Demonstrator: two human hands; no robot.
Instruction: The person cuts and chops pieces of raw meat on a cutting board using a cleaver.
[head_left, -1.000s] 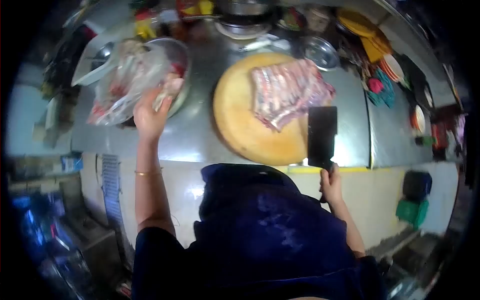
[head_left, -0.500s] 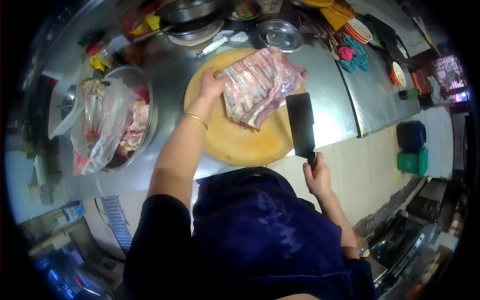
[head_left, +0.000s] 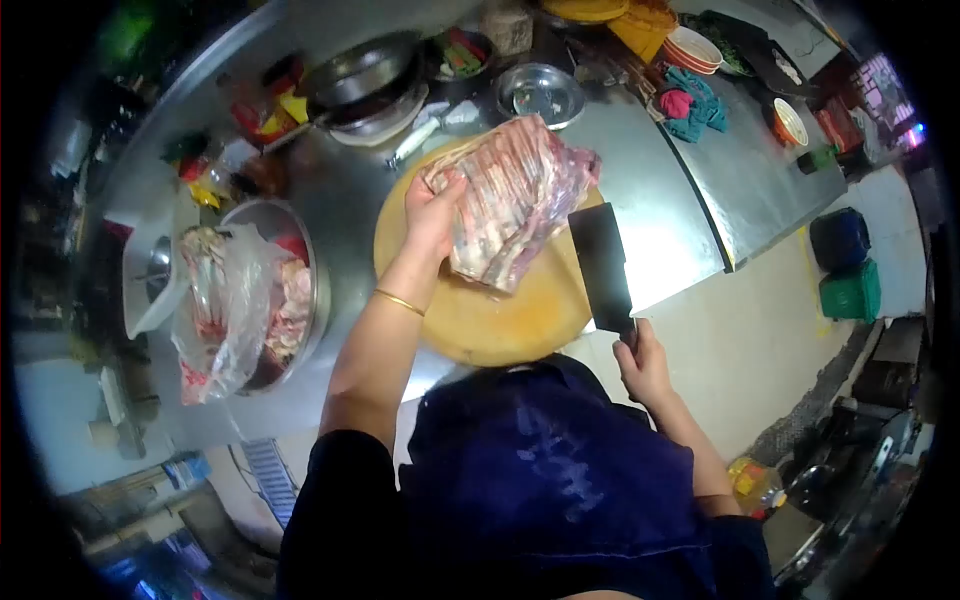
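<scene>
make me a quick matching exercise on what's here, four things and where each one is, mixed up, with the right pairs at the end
Things
1. cleaver
2. slab of ribs
3. clear plastic bag
4. gold bangle

Places
A. hanging partly over the rim of the metal bowl
B. around the left forearm, near the wrist
C. at the round board, gripped by the left hand
D. held by its handle in the right hand

Right pairs: 1-D, 2-C, 3-A, 4-B

a kitchen, shown by its steel counter (head_left: 645,165), chopping board (head_left: 505,328), cleaver (head_left: 600,262) and pan (head_left: 362,72).
</scene>
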